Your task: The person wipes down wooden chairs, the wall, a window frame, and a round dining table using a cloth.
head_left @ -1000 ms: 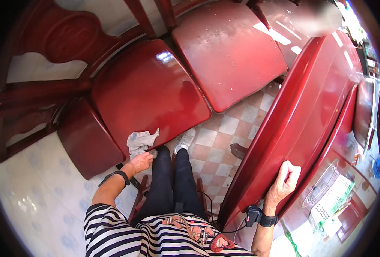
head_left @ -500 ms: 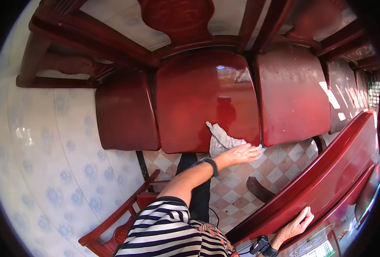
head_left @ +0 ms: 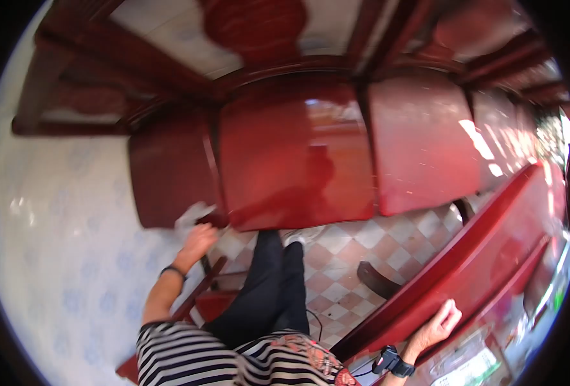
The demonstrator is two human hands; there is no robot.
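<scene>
My left hand [head_left: 200, 240] is closed on a grey-white cleaning cloth [head_left: 195, 215], at the front edge of the dark red left seat panel [head_left: 169, 167]. Motion smears the cloth and the fingers. To its right lies the glossy middle seat panel [head_left: 272, 154] of the wooden bench, with reflections on its surface. My right hand [head_left: 447, 318] is curled into a fist and rests on the red wooden table [head_left: 465, 264]; nothing shows in its fingers.
A duller, speckled seat panel [head_left: 420, 148] continues the bench to the right. Carved backrests [head_left: 256, 29] rise behind. A small red wooden chair [head_left: 217, 305] stands by my legs on the left. Pale flowered wall tiles [head_left: 72, 257] border the left side; checkered floor [head_left: 343, 257] shows below.
My left hand has swung left with the cloth, from the right front edge of the middle panel to the left panel. My right hand stays on the table. The view shifts slightly.
</scene>
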